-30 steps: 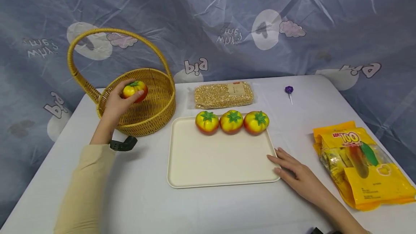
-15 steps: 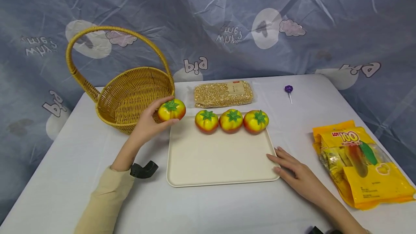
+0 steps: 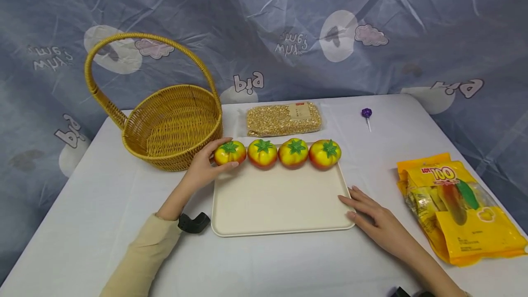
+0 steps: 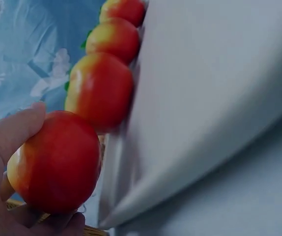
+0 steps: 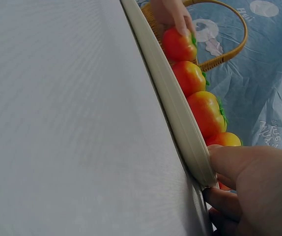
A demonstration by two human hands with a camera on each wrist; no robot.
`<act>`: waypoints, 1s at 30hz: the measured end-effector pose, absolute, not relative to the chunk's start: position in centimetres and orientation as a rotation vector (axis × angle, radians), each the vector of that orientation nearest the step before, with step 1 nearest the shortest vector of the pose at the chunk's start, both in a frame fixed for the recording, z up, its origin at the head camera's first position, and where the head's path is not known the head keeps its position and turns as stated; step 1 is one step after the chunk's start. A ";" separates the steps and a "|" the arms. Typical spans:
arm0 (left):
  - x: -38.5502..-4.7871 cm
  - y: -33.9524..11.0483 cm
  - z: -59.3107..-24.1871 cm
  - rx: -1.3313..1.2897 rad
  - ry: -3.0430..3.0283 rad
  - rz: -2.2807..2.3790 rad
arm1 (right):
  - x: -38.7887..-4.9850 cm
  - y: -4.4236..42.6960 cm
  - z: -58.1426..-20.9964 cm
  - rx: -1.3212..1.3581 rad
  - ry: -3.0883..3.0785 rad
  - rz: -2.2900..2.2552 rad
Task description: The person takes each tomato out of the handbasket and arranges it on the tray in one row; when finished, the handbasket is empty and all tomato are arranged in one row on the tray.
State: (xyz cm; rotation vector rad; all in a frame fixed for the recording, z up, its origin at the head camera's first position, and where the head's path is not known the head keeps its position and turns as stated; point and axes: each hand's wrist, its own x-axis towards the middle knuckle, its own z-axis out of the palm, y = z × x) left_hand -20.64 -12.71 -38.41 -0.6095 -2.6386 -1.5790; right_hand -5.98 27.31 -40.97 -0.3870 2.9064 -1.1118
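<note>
My left hand (image 3: 202, 167) holds a red-and-yellow toy tomato (image 3: 229, 154) with a green leafy top, thumb and fingers around its sides. It sits at the back left corner of the cream tray (image 3: 280, 205), beside a toy tomato (image 3: 262, 154), a second tomato (image 3: 293, 154) and a third tomato (image 3: 325, 154) in a row along the tray's back edge. In the left wrist view the held tomato (image 4: 57, 162) is close to its neighbour (image 4: 101, 91). My right hand (image 3: 379, 226) rests its fairly straight fingers on the tray's right rim; the right wrist view shows them at the rim (image 5: 175, 113).
A wicker basket (image 3: 181, 159) with a tall handle stands at the left. Behind the tray lies a bag of yellow grains (image 3: 272, 121). A purple lollipop (image 3: 366, 113) is at the back right, and a yellow candy bag (image 3: 470, 237) lies at the right. A patterned cloth (image 3: 264, 26) hangs behind.
My left hand has carried the toy tomato out of the basket, rightward and toward me, to the left end of the row on the tray. The right hand has stayed at the tray's rim.
</note>
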 end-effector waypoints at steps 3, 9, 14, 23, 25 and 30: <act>-20.9 -12.8 -39.1 -0.606 -2.666 -1.541 | -5.9 27.3 -40.9 -0.377 2.908 -1.108; -21.3 -13.1 -40.1 -0.634 -2.674 -1.548 | -5.8 27.3 -40.9 -0.375 2.911 -1.105; -21.4 -13.0 -40.1 -0.645 -2.648 -1.618 | -5.9 27.4 -40.8 -0.369 2.899 -1.104; -20.4 -12.6 -38.5 -0.662 -2.615 -1.693 | -5.9 27.4 -40.9 -0.367 2.896 -1.111; -20.7 -12.8 -39.0 -0.679 -2.602 -1.676 | -5.9 27.4 -40.9 -0.365 2.896 -1.110; -21.4 -13.5 -40.0 -0.751 -2.590 -1.563 | -5.9 27.2 -41.1 -0.365 2.896 -1.111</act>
